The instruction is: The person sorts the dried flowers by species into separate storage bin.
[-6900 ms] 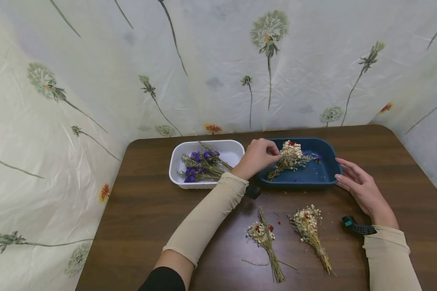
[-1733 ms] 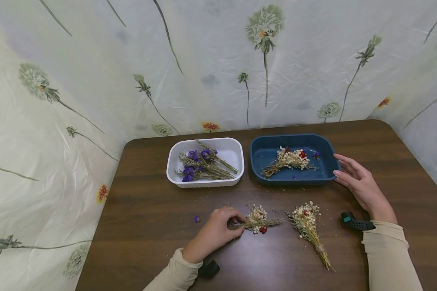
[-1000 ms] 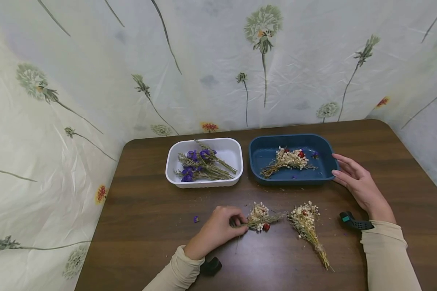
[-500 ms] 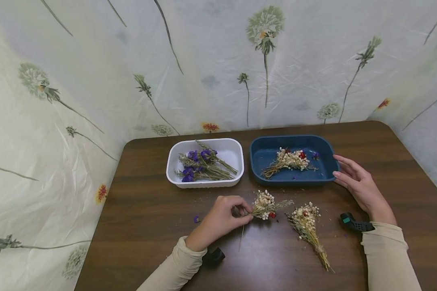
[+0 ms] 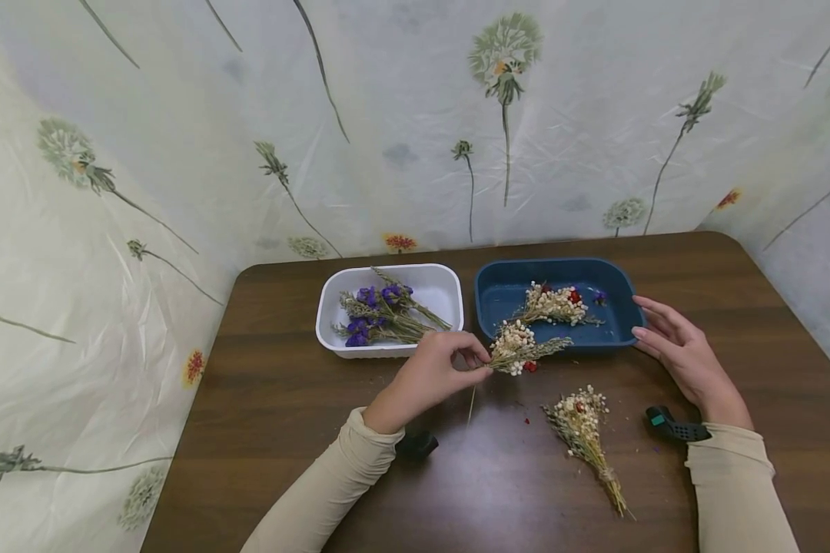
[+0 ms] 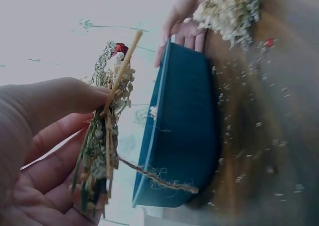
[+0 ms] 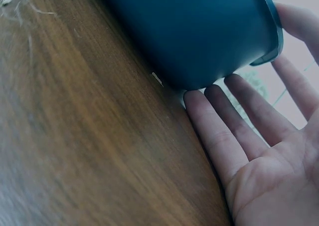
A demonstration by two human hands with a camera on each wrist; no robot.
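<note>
My left hand (image 5: 432,380) pinches a small dried-flower bouquet (image 5: 522,352) by its stems, raised in front of the blue tray. The flower heads overlap the tray's front wall in the head view and point right. Cream blossoms, a red flower and grey-green sprigs show, while a loose twine end (image 6: 159,180) hangs from the stems. Straight fingers of my right hand (image 5: 685,361) touch the right end of the blue tray (image 5: 612,334), with the thumb up at its rim in the right wrist view. Inside that tray lies another cream-and-red bouquet (image 5: 556,303).
Left of the blue tray stands a white tray (image 5: 439,280) with several purple flower bunches (image 5: 387,307). A third cream bouquet (image 5: 584,430) lies on the brown table (image 5: 283,461), among scattered crumbs. Behind the table hangs a floral-print sheet (image 5: 387,115).
My left hand has left the blue tray, picked up the bouquet with loose twine from the table, and carried it up and right towards that tray. My right hand has stayed at the tray's end.
</note>
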